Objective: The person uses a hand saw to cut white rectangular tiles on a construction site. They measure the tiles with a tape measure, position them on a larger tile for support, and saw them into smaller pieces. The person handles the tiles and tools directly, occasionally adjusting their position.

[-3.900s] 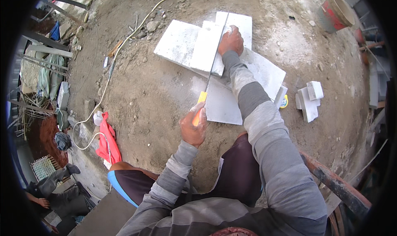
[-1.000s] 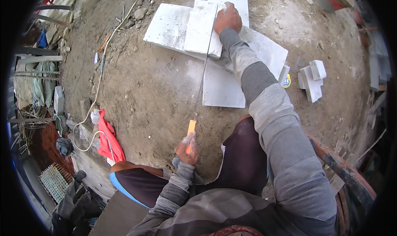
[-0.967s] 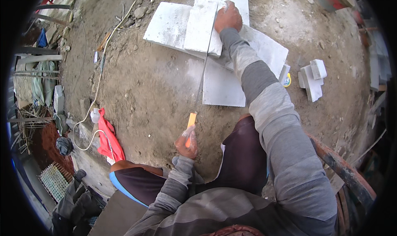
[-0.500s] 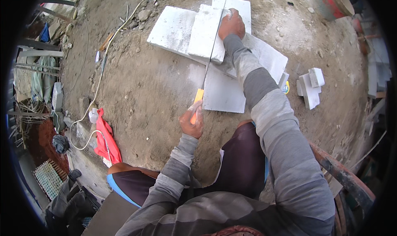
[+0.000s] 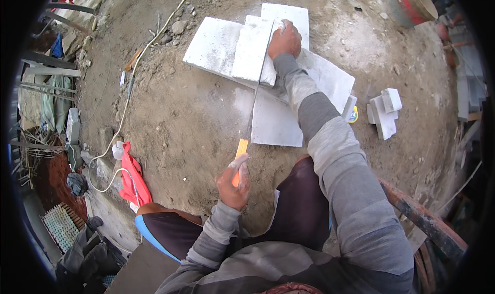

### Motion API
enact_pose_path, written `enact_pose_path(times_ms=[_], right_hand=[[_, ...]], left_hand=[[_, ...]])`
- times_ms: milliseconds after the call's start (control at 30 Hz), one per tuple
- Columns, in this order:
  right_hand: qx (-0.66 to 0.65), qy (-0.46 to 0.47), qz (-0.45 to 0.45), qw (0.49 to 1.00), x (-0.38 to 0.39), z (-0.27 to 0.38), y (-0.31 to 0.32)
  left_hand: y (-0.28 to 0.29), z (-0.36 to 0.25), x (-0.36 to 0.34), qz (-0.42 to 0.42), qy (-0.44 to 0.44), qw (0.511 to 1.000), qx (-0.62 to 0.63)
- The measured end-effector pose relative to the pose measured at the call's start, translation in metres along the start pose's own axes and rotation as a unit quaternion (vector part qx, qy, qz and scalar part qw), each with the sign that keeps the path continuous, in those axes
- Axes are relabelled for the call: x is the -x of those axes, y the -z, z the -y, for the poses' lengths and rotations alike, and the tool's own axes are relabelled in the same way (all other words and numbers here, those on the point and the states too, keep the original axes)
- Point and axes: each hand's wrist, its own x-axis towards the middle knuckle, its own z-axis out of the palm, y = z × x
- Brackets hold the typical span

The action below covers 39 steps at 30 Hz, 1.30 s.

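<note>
My left hand (image 5: pixel 232 185) grips the orange handle (image 5: pixel 240 154) of a long, thin saw (image 5: pixel 251 113), drawn low toward my knees. The blade runs up across the stacked white blocks, along the right part of a smaller top block (image 5: pixel 248 51). My right hand (image 5: pixel 284 38) is closed on that block's far end, just right of the blade, with its fingertips partly hidden. Larger white slabs (image 5: pixel 209 46) lie beneath and around it, one (image 5: pixel 273 129) nearer me. A yellow tape measure (image 5: pixel 353 115) peeks out at the stack's right.
Small white offcuts (image 5: pixel 381 116) lie to the right. A bucket (image 5: pixel 412 7) stands at back right. A pale cord (image 5: pixel 118 129) and red cloth (image 5: pixel 133 178) lie left, beside rubble and planks (image 5: pixel 51 72). A rusty beam (image 5: pixel 428 216) is near my right arm.
Over the last second the saw slid forward, away from me, then back toward me with my left hand. My right hand stays on the block. The view shifted slightly.
</note>
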Motion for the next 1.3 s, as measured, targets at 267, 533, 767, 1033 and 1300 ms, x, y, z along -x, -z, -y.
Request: enact_pose_path(times_ms=[267,533,767,1033,1300], right_hand=[[0.008,0.003,0.009,1.0,0.001,0.003,-0.004],[-0.001,-0.005,0.017,1.0,0.001,0.004,-0.003],[0.005,0.006,-0.002,1.0,-0.004,-0.009,-0.005],[0.018,-0.004,0.009,1.0,0.006,-0.003,-0.008],[0.018,0.021,0.017,0.999,-0.001,0.003,-0.012]], left_hand=[[-0.019,0.008,-0.053,0.007,-0.011,1.0,-0.023],[-0.018,0.034,-0.021,0.004,-0.012,0.999,-0.03],[0.006,0.05,0.057,-0.058,-0.034,0.996,-0.06],[-0.026,0.054,-0.003,-0.032,-0.015,0.998,-0.046],[-0.033,0.072,-0.004,-0.042,-0.008,0.999,-0.034]])
